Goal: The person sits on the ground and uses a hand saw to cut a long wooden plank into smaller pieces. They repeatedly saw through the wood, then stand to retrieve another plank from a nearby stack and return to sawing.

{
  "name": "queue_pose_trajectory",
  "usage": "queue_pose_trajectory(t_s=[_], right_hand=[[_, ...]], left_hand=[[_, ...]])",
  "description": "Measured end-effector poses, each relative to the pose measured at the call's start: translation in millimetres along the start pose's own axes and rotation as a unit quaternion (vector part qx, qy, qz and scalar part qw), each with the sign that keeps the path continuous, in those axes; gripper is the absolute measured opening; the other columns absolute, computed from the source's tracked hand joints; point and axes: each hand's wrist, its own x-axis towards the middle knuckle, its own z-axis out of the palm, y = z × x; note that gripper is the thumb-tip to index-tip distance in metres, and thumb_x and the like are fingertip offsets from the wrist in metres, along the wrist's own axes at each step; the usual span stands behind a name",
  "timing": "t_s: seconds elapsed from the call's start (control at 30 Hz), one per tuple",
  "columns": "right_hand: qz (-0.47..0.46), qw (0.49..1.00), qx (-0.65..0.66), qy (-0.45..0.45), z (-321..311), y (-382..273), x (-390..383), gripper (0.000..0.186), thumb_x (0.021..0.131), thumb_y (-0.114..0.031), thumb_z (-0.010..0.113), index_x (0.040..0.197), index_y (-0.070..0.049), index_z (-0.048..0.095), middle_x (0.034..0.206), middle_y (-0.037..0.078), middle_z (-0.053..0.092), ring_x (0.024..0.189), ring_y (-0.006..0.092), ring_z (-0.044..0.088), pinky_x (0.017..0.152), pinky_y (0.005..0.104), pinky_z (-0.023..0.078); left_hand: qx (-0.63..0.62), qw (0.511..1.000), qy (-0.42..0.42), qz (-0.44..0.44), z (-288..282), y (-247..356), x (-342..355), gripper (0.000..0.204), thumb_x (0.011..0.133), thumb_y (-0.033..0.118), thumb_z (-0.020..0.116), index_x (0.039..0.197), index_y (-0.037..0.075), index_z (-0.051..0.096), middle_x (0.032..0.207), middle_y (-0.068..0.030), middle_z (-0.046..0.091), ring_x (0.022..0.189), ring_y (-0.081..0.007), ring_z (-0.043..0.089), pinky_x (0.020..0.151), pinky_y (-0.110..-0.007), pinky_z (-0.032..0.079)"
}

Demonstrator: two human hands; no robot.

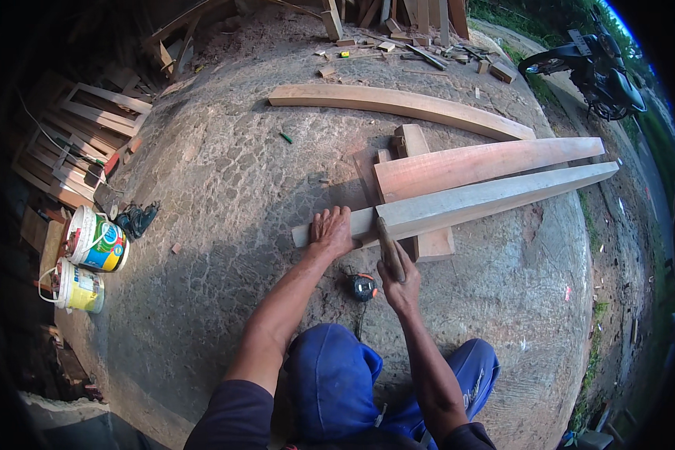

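Note:
My left hand (330, 229) grips the narrower left end of a long pale grey beam (495, 193), fingers over its top. A brownish tool (390, 247), apparently wooden, is closed in my right hand (399, 281); its upper end meets the beam where the narrow part joins the wider part, and I cannot make out its kind. Behind the beam lies a pinkish tapered beam (472, 161). Short timber blocks (435, 244) lie under both beams. A black and orange device (364, 287), possibly a tape measure, lies on the floor just below my hands.
A curved beam (397, 105) lies farther back on the concrete floor (202, 262). Two buckets (97, 241), dark footwear (136, 217) and wooden frames (105, 112) are at left. A small green tool (286, 138) lies mid-floor; offcuts (502, 72) are at back. A motorbike (600, 75) stands right.

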Motion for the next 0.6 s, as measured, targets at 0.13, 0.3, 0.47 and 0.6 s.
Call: queue_pose_trajectory(t_s=[0.13,0.3,0.47,0.6], right_hand=[[0.033,0.997,-0.071,0.018,11,23,-11,0.061,0.091,-0.018,0.077,0.147,-0.006,0.056,0.135,0.021,0.068,0.123,0.0334,0.068,0.103,0.0402,0.054],[-0.096,0.989,-0.102,0.054,22,65,-38,0.069,0.091,-0.016,0.075,0.154,-0.008,0.049,0.148,0.02,0.059,0.13,0.0353,0.064,0.104,0.0403,0.053],[0.059,0.996,-0.059,-0.008,13,36,-30,0.067,0.091,-0.014,0.075,0.153,-0.006,0.05,0.14,0.021,0.065,0.124,0.0304,0.067,0.104,0.0369,0.052],[0.111,0.992,-0.062,-0.018,-43,-40,-95,0.068,0.09,-0.012,0.075,0.153,-0.005,0.05,0.132,0.021,0.069,0.119,0.0236,0.069,0.101,0.0339,0.052]], left_hand=[[-0.03,0.999,-0.015,0.024,2,-4,4,0.069,0.071,0.042,0.087,0.121,0.004,0.056,0.119,-0.0183,0.066,0.117,-0.0381,0.062,0.103,-0.053,0.045],[-0.04,0.999,-0.005,0.022,5,-5,-1,0.071,0.072,0.042,0.087,0.123,0.005,0.055,0.12,-0.0184,0.067,0.118,-0.0381,0.063,0.104,-0.053,0.045],[-0.034,0.999,0.013,0.015,-1,-1,-6,0.073,0.072,0.045,0.087,0.123,0.005,0.056,0.121,-0.0185,0.067,0.12,-0.0367,0.062,0.104,-0.051,0.045],[-0.033,0.999,-0.022,0.015,-8,-1,0,0.073,0.073,0.048,0.087,0.122,0.005,0.055,0.122,-0.018,0.066,0.123,-0.0359,0.06,0.106,-0.049,0.045]])
